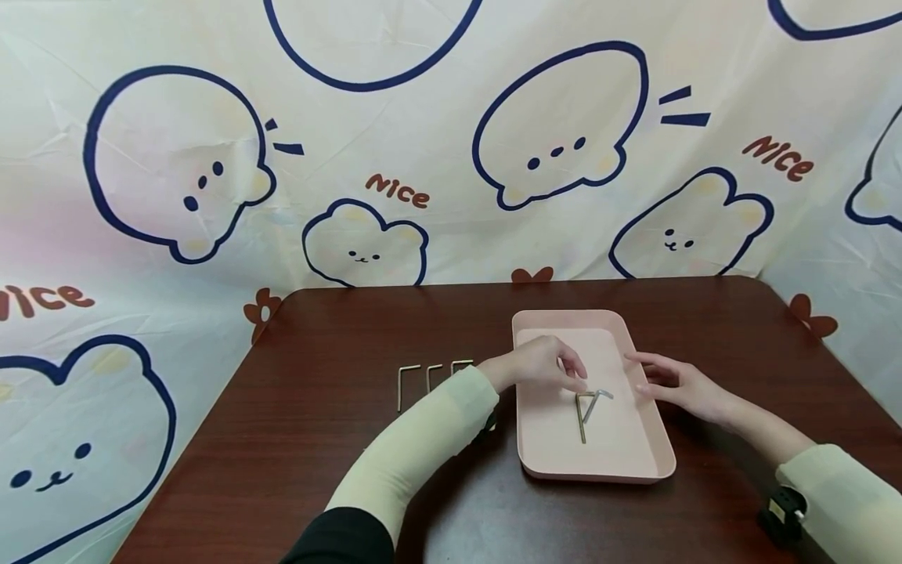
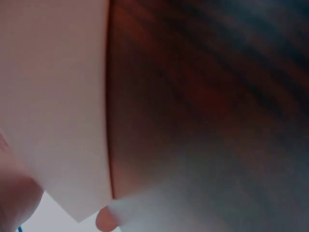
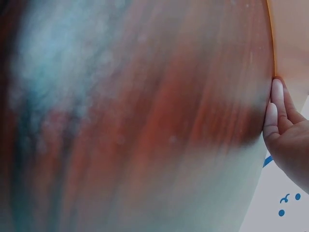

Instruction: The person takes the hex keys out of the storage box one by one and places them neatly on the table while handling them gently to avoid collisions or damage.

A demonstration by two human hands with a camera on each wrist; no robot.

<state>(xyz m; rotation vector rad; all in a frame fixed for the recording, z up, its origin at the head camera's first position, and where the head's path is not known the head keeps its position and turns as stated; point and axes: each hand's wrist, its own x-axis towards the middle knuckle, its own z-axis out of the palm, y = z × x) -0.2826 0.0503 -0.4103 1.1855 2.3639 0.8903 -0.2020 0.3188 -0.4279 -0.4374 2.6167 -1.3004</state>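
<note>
My left hand [image 1: 543, 364] reaches over the pink tray [image 1: 637, 466], its fingers bent and the fingertips right at the short arm of a gold-coloured hex key [image 1: 581, 421]. Whether they pinch that key I cannot tell. A silver hex key [image 1: 592, 409] lies beside it on the tray floor, their tops close together. At the tray's right side, my right hand [image 1: 680, 384] touches the rim with extended fingers; in the right wrist view the fingertips [image 3: 276, 89] rest against the outer wall. The left wrist view catches only part of the left hand [image 2: 19, 200] beside the tray wall.
Left of the tray, three more gold-coloured hex keys [image 1: 399, 389] stand in a row on the dark wooden table [image 1: 317, 407], partly covered by the left forearm. A patterned cloth [image 1: 451, 141] hangs behind the table and along its sides.
</note>
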